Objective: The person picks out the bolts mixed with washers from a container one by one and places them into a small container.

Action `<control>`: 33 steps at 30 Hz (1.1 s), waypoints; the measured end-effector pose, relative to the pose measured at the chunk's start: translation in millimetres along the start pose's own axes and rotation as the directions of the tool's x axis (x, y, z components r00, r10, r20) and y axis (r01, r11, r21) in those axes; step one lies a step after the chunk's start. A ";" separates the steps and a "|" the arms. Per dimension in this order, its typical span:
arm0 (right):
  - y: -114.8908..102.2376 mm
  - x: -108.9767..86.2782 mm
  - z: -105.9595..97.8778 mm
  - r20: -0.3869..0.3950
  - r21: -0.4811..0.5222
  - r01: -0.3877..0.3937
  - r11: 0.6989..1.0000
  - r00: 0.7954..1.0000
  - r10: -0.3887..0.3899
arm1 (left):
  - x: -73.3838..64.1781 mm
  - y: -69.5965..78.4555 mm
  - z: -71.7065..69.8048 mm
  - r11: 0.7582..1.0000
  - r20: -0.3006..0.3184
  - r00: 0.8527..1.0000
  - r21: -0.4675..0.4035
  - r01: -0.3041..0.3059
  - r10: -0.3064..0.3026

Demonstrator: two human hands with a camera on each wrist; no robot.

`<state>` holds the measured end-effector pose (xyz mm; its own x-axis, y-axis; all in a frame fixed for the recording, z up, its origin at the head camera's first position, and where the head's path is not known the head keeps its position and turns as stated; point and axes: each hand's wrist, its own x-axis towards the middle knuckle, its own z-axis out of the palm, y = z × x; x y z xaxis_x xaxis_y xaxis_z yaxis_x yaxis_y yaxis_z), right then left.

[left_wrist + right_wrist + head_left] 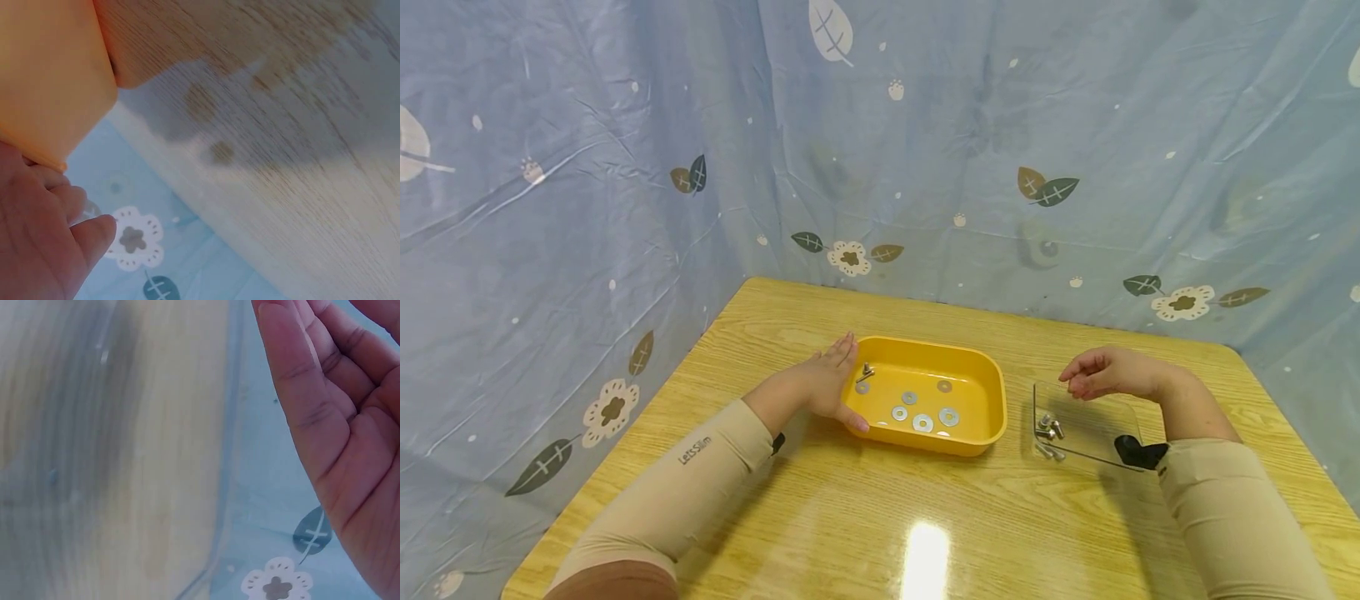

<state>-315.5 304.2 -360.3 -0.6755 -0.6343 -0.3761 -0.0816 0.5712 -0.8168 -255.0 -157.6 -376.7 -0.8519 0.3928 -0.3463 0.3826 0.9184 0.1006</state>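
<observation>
A yellow plastic tray (925,442) stands on the table with several flat metal washers (922,423) spread over its floor. A few small screws (867,371) lie at its left end. My left hand (829,385) holds that end, thumb at the front rim and fingers along the left side; the left wrist view shows the fingers at the tray's edge. To the right, a clear plastic container (1097,425) has several metal bolts (1048,428) in its left part. Above its back edge hovers my right hand (1112,372), fingers loosely bent, no object visible in it.
The wood-grain table (820,525) runs back to a blue patterned curtain (925,167) that hangs behind it and along the left. A black wrist camera (1138,452) under the right forearm overlaps the clear container's front corner in the head view.
</observation>
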 end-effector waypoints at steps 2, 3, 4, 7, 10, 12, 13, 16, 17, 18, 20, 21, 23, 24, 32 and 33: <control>-6.1 1.6 -0.8 -0.023 0.001 0.012 1.000 1.000 -0.012 | -0.1 0.2 0.1 1.000 -0.001 1.000 0.000 -0.001 0.001; -10.1 3.0 -0.9 -0.039 -0.003 0.021 1.000 0.999 -0.021 | -0.2 0.3 0.1 1.000 -0.001 1.000 -0.002 -0.002 0.002; -14.7 4.8 -1.2 -0.055 -0.003 0.035 0.999 0.998 -0.035 | -0.3 0.1 0.0 1.000 -0.005 1.000 0.001 -0.005 0.005; -31.6 12.3 0.0 -0.105 -0.016 0.084 0.996 0.991 -0.085 | -0.3 -0.2 -0.4 1.000 -0.007 1.000 -0.003 -0.008 0.008; -49.6 23.8 3.9 -0.137 -0.060 0.121 0.991 0.982 -0.128 | 0.2 -1.1 0.1 1.000 -0.010 1.000 -0.005 -0.009 0.009; -62.2 32.3 7.6 -0.138 -0.087 0.129 0.988 0.981 -0.140 | 0.7 -1.7 0.6 1.000 -0.013 1.000 -0.006 -0.007 0.007; -67.8 36.9 9.5 -0.135 -0.098 0.130 0.987 0.981 -0.142 | 0.9 -2.1 1.2 1.000 -0.016 1.000 -0.008 -0.007 0.007; -83.5 50.2 15.5 -0.116 -0.113 0.138 0.984 0.982 -0.151 | 1.4 -2.8 2.4 1.000 -0.018 1.000 -0.004 -0.009 0.008; -88.0 54.4 17.3 -0.111 -0.112 0.140 0.984 0.982 -0.152 | 1.6 -2.8 2.7 1.000 -0.019 1.000 -0.004 -0.010 0.010; -91.9 58.6 19.1 -0.107 -0.114 0.144 0.983 0.982 -0.157 | 1.7 -2.9 3.1 1.000 -0.018 1.000 -0.004 -0.011 0.011; -98.3 66.6 22.6 -0.102 -0.124 0.153 0.981 0.981 -0.166 | 2.1 -2.5 3.3 1.000 -0.015 1.000 -0.004 -0.011 0.011; -101.0 70.5 24.3 -0.101 -0.126 0.154 0.980 0.981 -0.167 | 2.3 -2.4 3.4 1.000 -0.014 1.000 -0.007 -0.011 0.011; -106.6 78.2 28.7 -0.108 -0.138 0.154 0.978 0.980 -0.170 | 2.6 -2.4 3.3 1.000 -0.010 1.000 -0.009 -0.013 0.013; -108.6 82.5 31.1 -0.109 -0.149 0.159 0.976 0.978 -0.176 | 2.7 -2.4 3.2 1.000 -0.008 1.000 -0.010 -0.013 0.013; -124.8 120.2 58.4 -0.069 -0.163 0.207 0.965 0.973 -0.221 | 3.0 -3.0 2.6 1.000 -0.005 1.000 -0.013 -0.015 0.015; -125.8 124.9 62.1 -0.058 -0.155 0.214 0.964 0.973 -0.225 | 3.1 -2.8 2.6 1.000 -0.005 1.000 -0.012 -0.016 0.016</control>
<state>-344.1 120.8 -331.7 -0.6812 -0.7152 -0.1561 -0.3371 0.4958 -0.8003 -257.8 -159.1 -380.5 -0.8475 0.4073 -0.3403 0.3916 0.9127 0.1170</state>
